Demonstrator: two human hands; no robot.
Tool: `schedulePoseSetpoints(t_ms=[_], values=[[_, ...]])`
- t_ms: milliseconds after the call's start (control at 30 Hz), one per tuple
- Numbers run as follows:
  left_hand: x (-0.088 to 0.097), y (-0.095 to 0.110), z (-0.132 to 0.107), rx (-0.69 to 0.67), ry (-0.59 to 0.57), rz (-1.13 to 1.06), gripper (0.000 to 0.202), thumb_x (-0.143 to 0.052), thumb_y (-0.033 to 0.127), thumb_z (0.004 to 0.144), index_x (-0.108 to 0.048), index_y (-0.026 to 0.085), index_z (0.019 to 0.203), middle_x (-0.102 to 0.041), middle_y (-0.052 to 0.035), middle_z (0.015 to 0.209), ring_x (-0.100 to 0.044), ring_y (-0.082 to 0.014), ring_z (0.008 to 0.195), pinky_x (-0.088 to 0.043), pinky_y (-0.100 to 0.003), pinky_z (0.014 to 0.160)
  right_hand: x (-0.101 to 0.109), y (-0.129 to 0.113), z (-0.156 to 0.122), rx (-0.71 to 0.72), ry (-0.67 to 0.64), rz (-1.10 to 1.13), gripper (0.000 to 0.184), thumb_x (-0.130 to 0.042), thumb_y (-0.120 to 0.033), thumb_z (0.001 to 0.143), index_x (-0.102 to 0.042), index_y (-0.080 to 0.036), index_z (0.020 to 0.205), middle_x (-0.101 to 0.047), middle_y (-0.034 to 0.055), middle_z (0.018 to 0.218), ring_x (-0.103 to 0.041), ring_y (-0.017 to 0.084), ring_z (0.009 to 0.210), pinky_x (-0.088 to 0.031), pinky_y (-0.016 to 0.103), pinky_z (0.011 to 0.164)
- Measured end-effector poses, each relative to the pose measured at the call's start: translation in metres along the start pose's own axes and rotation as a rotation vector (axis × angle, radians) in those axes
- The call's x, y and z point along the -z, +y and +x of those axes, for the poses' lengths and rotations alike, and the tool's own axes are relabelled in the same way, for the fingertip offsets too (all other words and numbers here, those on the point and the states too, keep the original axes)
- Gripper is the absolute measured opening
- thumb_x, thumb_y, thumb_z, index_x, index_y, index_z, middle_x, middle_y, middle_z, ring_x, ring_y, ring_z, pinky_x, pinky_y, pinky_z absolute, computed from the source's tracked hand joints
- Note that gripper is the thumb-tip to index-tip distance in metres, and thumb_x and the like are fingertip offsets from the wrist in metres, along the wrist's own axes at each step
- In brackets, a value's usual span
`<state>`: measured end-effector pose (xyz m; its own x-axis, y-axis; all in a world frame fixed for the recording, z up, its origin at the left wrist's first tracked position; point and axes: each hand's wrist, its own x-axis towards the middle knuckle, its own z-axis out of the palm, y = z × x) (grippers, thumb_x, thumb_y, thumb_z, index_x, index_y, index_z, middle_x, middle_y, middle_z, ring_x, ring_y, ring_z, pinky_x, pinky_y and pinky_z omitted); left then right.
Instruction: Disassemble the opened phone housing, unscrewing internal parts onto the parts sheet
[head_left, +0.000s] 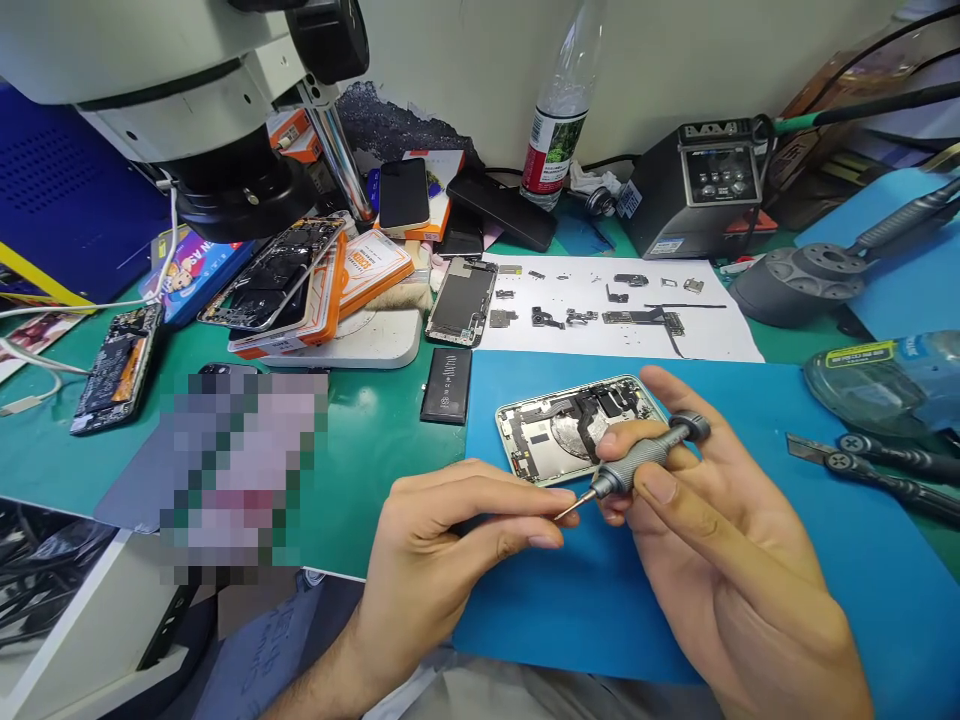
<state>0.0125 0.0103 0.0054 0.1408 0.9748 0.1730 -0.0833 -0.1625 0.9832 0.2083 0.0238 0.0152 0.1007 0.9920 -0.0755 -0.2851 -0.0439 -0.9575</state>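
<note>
A grey precision screwdriver (637, 462) is held at a slant above the blue mat. My right hand (739, 560) grips its knurled handle between thumb and fingers, with the round cap near the index finger. The thumb and forefinger of my left hand (457, 540) pinch around the thin tip of the shaft; whether a tiny part sits there is hidden. Just behind both hands lies an opened phone housing (544, 445), its inside facing up with flex cables and a round coil showing. My fingers cover part of its near edge.
White paper (720, 345) behind the mat carries small phone parts. A black battery (446, 386) and a phone screen (460, 300) lie left of it. A microscope head (195, 110) overhangs the left side. Screwdrivers (892, 480) and a soldering station (694, 190) stand right.
</note>
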Motion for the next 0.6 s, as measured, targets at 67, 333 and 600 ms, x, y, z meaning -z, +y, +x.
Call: schedulePoseSetpoints(t_ms=[67,333,600], values=[[0.001,-0.001,0.0,-0.034,-0.002,0.117,0.027,-0.082,0.021,0.102,-0.088,0.038,0.122,-0.089,0.0062,0.106,-0.08,-0.014,0.093,-0.062,-0.021,0.086,0.003,0.0,0.003,-0.047,0.019,0.041,0.051,-0.082,-0.035,0.094,-0.072,-0.035,0.144,-0.075,0.0048,0.102,-0.069,0.018,0.073,-0.066,0.03,0.061],[0.007,-0.002,0.012,-0.149,0.029,1.346,0.096,-0.089,0.065,0.087,-0.06,0.01,0.16,-0.069,-0.0228,0.141,-0.059,-0.0434,0.124,-0.051,-0.054,0.099,0.001,-0.006,-0.003,0.125,0.2,-0.052,0.06,-0.078,-0.032,0.1,-0.06,-0.038,0.157,-0.077,0.0061,0.107,-0.071,0.02,0.092,-0.066,0.027,0.068],[0.01,-0.011,0.016,-0.16,-0.03,1.203,0.078,-0.091,0.055,0.091,-0.056,0.024,0.154,-0.066,-0.0123,0.148,-0.055,-0.0373,0.129,-0.043,-0.048,0.101,-0.009,0.002,-0.001,0.853,0.155,-0.74,0.076,-0.081,-0.009,0.092,-0.056,-0.031,0.16,-0.072,0.0045,0.099,-0.076,0.022,0.082,-0.068,0.032,0.06]])
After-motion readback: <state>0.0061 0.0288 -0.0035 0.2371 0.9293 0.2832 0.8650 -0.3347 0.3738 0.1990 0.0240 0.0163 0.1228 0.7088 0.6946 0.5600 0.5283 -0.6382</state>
